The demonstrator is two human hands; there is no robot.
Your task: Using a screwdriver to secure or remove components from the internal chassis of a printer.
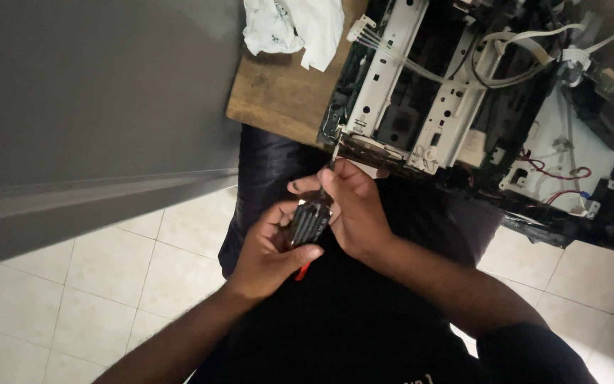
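I have both bare forearms coming up from the near edge and meeting at the middle of the view. My left hand (pixel 268 249) sits nearer, palm turned up and to the right, fingers curled, thumb pressed across the front. My right hand (pixel 353 213) lies just beyond it and touches it, back of the hand facing up, fingers bent down and inward, index finger and thumb pinched toward the far side. Both wrists are slightly flexed.

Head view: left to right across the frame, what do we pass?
Grey flat panel → crumpled white cloth on the brown wooden table → opened machine chassis with white metal rails → red looped wires at the far right. Both hands overlap mid-frame, so they are left out.
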